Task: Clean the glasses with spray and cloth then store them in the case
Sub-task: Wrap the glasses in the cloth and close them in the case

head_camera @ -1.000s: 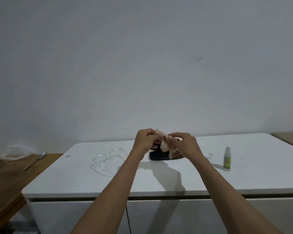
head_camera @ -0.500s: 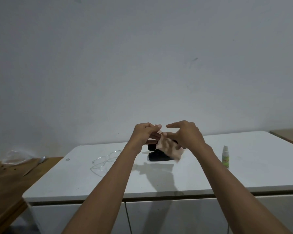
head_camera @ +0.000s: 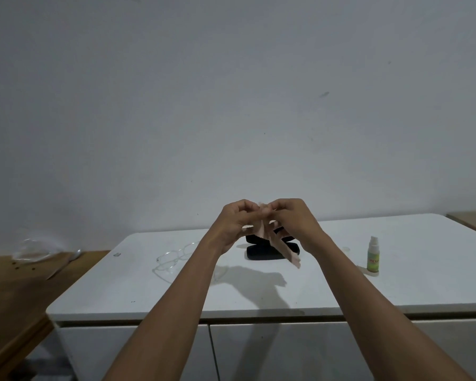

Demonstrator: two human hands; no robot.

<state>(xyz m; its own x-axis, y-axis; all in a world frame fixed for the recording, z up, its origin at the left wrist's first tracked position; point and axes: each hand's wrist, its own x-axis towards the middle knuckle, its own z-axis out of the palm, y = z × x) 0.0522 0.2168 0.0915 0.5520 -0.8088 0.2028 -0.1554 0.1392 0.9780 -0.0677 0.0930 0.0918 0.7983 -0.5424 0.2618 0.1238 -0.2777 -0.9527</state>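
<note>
Both hands hold a pale pink cloth [head_camera: 282, 247] in the air above the white cabinet top [head_camera: 259, 287]. My left hand [head_camera: 235, 220] and my right hand [head_camera: 293, 218] pinch its upper edge close together, and the cloth hangs down between them. Behind the cloth lies the open black glasses case [head_camera: 260, 254], partly hidden by my hands. The clear-framed glasses [head_camera: 173, 257] lie on the cabinet to the left of my left arm. At the right stands a small green spray bottle [head_camera: 373, 257] with a white nozzle.
A wooden table [head_camera: 11, 292] adjoins the cabinet on the left, with a clear plastic bag [head_camera: 33, 250] and a knife-like tool [head_camera: 63, 264] on it. A small clear cap [head_camera: 345, 248] lies near the spray bottle. A grey wall rises behind.
My hands have lifted the cloth higher above the case and brought their fingertips together at its top edge; the cloth now hangs lower to the right.
</note>
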